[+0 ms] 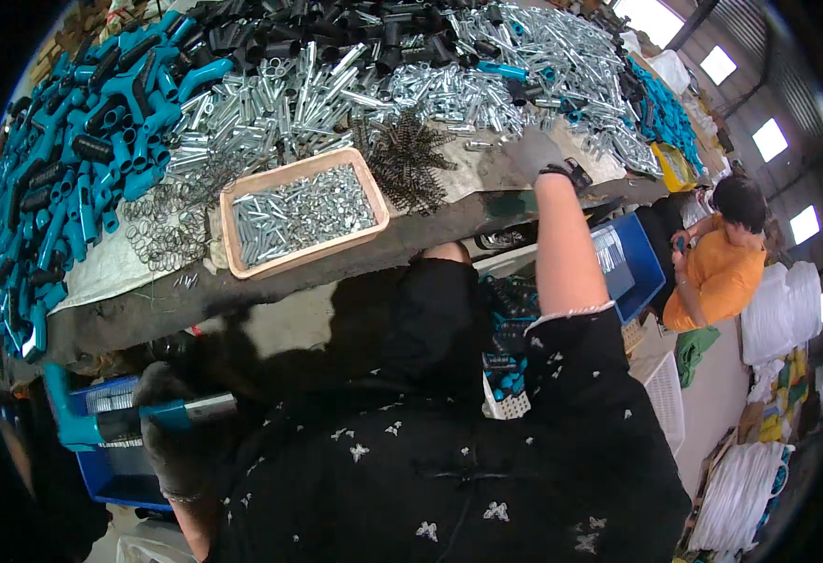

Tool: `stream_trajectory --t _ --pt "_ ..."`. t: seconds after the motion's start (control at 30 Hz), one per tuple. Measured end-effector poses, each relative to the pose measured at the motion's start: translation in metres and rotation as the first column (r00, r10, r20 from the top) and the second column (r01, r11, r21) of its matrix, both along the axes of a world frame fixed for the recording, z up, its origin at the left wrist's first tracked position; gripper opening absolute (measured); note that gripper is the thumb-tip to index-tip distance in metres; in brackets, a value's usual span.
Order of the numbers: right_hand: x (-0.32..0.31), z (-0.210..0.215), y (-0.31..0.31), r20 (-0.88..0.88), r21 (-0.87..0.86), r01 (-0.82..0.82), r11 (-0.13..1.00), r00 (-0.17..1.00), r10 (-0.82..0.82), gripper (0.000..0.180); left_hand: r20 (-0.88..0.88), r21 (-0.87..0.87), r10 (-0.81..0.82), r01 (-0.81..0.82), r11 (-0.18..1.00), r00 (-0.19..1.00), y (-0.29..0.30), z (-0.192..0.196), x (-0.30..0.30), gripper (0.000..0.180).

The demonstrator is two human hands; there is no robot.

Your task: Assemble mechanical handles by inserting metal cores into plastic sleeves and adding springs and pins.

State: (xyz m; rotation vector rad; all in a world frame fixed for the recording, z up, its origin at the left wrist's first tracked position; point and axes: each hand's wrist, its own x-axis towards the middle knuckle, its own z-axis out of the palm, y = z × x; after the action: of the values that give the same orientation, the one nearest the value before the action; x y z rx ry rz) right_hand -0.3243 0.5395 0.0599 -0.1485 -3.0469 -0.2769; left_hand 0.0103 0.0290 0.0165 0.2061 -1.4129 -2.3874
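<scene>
My left hand (162,433), in a grey glove, is wrapped round a teal and black L-shaped tool handle (78,430) at the lower left. A silver metal piece (211,407) sticks out of the handle's right end. My right hand (535,158), also gloved in grey, is stretched out to the bench's front edge, beside loose silver metal tubes (475,145). Its fingers are too blurred to show a grip. Left of it lie a heap of dark coil springs (409,161) and a pinkish tray (380,221) of small metal pins.
Teal handles (83,159) are heaped at the bench's left, black sleeves (280,33) along the back, silver tubes (561,47) at the right. Wire rings (163,225) lie left of the tray. Blue bins (650,258) stand below. A person in orange (723,277) works at the right.
</scene>
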Motion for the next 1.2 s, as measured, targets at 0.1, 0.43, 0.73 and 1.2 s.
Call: stream_trajectory --t 0.1,0.43,0.73,1.2 --pt "-0.019 -0.006 0.033 0.106 -0.155 0.106 0.982 0.99 -0.09 0.046 -0.001 0.113 -0.151 0.15 0.982 0.989 -0.012 -0.016 -0.001 0.052" --pt "0.127 0.015 -0.167 -0.104 -0.992 -0.088 -0.095 0.977 0.188 0.026 0.098 0.527 -0.364 0.262 0.809 0.926 0.012 -0.036 -0.011 0.046" --pt "0.214 -0.058 -0.279 -0.559 -0.821 -0.478 -0.312 0.562 0.61 0.029 0.145 0.364 -0.33 0.26 0.894 0.933 0.022 -0.034 -0.006 0.066" --pt "0.222 -0.081 -0.288 0.003 -0.981 0.166 -0.102 0.536 0.844 0.042 0.042 0.17 -0.288 0.277 0.946 0.957 0.005 -0.046 0.019 0.05"
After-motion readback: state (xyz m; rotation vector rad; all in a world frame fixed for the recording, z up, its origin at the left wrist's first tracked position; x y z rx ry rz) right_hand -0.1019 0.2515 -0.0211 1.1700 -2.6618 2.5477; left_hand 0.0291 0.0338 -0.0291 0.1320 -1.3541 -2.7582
